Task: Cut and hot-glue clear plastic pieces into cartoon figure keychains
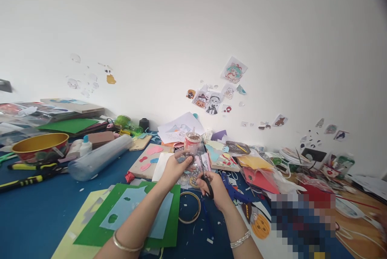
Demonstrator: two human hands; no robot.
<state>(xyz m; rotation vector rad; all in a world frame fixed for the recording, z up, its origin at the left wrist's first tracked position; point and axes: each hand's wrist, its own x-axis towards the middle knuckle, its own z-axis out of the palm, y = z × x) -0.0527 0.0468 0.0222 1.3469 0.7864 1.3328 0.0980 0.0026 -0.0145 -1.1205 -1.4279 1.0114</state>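
Note:
My right hand (214, 189) is closed around the black handles of a pair of scissors (208, 185), whose blades point up and away. Just left of it, my left hand (179, 165) pinches something small, dark and partly see-through, which I cannot make out. Beneath both hands lie printed cartoon cut-outs (193, 180). Behind them stands a clear cup with a red label (192, 142). A roll of tape (198, 212) lies on the blue tabletop (121, 196) below my hands. Green sheets (93, 230) and a light blue sheet with cut holes (121, 218) lie under my left forearm.
A clear plastic roll (99, 160), a glue bottle (86, 146) and a gold-lined bowl (40, 146) stand at left. To the right are a blue glue gun (234, 189), a pumpkin drawing (260, 226), and red and yellow papers (256, 163). Paper cut-outs cling to the wall.

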